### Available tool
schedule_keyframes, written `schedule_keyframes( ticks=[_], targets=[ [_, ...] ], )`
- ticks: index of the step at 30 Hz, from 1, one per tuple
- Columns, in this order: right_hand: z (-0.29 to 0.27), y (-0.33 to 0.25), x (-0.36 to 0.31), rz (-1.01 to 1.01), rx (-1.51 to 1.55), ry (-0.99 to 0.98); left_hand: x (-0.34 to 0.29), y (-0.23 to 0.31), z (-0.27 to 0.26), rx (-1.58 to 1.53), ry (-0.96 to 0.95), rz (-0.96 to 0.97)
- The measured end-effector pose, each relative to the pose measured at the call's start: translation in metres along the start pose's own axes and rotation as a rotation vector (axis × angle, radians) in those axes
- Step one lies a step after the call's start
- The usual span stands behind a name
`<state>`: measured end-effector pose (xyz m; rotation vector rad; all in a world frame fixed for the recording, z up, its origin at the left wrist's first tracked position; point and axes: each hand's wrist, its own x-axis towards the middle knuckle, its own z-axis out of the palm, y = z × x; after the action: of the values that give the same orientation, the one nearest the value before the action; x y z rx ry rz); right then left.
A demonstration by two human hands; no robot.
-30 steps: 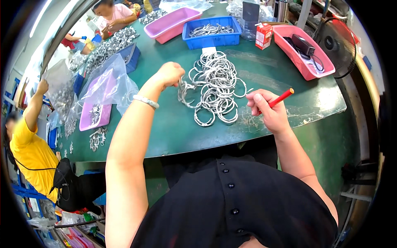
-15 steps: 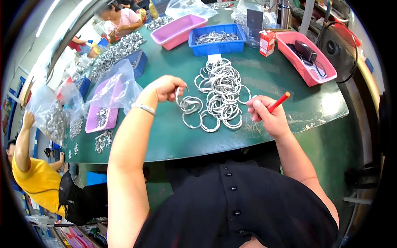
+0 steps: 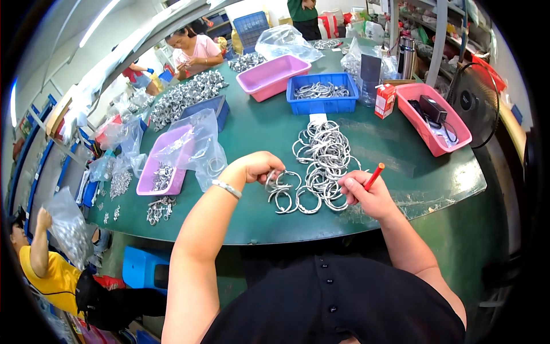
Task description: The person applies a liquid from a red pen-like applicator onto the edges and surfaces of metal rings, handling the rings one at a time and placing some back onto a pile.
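Note:
Silver open-ended bangles lie in a long overlapping heap (image 3: 326, 155) on the green table, with several looser ones (image 3: 283, 192) at its near left. My left hand (image 3: 259, 166), a metal bangle on its wrist, is closed with fingertips pinching a silver bangle (image 3: 270, 179) beside those loose ones. My right hand (image 3: 366, 195) is closed around a red pen (image 3: 375, 175), which points up and to the right. Its fingertips are at the heap's right edge; whether they also touch a bangle I cannot tell.
Behind the heap stands a blue basket (image 3: 323, 106) of bangles, beside a pink tub (image 3: 275, 80). At right are a red-and-white carton (image 3: 385, 101), a pink bin (image 3: 421, 129) with a black adapter, and a fan (image 3: 472, 103). A co-worker in yellow (image 3: 51, 275) holds a plastic bag at left.
The view has shifted, so the table appears lower and further right. My right hand has come closer to the heap. The co-worker's bag has moved away from the table edge.

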<state>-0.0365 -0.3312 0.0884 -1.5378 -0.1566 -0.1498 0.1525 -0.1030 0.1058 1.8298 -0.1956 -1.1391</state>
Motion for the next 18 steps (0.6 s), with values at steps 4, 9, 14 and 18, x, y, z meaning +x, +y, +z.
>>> schedule_keyframes(
  ticks=[4,9,14,18],
  targets=[
    [0.006,-0.001,0.001,0.026,-0.004,-0.024,0.001,-0.02,-0.009,-0.016,0.014,-0.125],
    [0.002,0.003,0.003,0.03,-0.01,-0.015,-0.008,-0.017,-0.015,-0.251,0.024,0.07],
    [0.007,0.001,0.006,0.044,-0.036,-0.043,-0.016,-0.008,-0.002,-0.041,0.003,0.092],
    [0.015,-0.007,0.008,0.081,-0.055,-0.051,-0.029,-0.003,0.011,0.053,0.087,0.269]
  ],
)
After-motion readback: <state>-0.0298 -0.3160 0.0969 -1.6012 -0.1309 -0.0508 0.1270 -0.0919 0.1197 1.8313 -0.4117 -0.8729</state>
